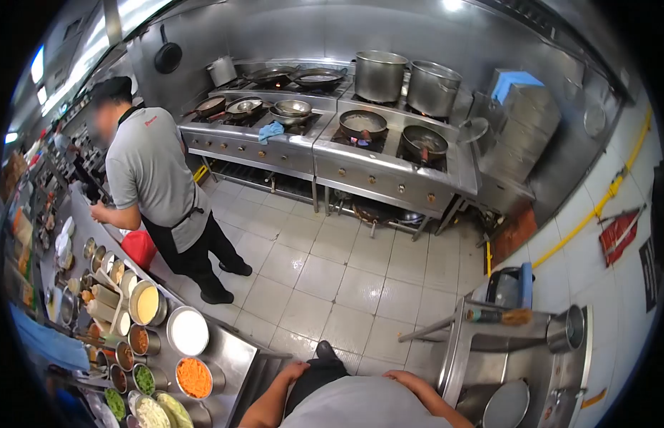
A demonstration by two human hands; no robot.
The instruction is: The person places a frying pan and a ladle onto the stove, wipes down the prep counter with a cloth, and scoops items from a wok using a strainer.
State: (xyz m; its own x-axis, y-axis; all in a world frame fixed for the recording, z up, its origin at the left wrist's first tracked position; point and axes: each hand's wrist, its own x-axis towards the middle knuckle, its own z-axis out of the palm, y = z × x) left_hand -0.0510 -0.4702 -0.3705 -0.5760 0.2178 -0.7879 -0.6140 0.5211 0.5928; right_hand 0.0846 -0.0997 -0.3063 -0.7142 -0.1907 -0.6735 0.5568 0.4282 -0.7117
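My left hand (295, 371) is low in the view, fingers curled in beside my dark trousers; what it holds, if anything, is hidden. On the other side of my grey shirt (360, 405), my right hand (404, 379) rests near my waist, its fingers partly hidden. Nearest to my left side is the steel counter (228, 357), with a container of shredded orange food (194, 378), a container of white contents (188, 331) and a pot of yellow liquid (143, 304). Near my right side stands a steel sink (457, 357) with a brush (499, 316) across its edge.
A person (150, 164) in a grey shirt stands at the counter ahead left. Along the back runs a steel stove (389, 171) with pans, two tall pots (380, 77) and lit burners. A yellow pipe (606, 196) follows the right wall. Tiled floor (325, 278) lies between.
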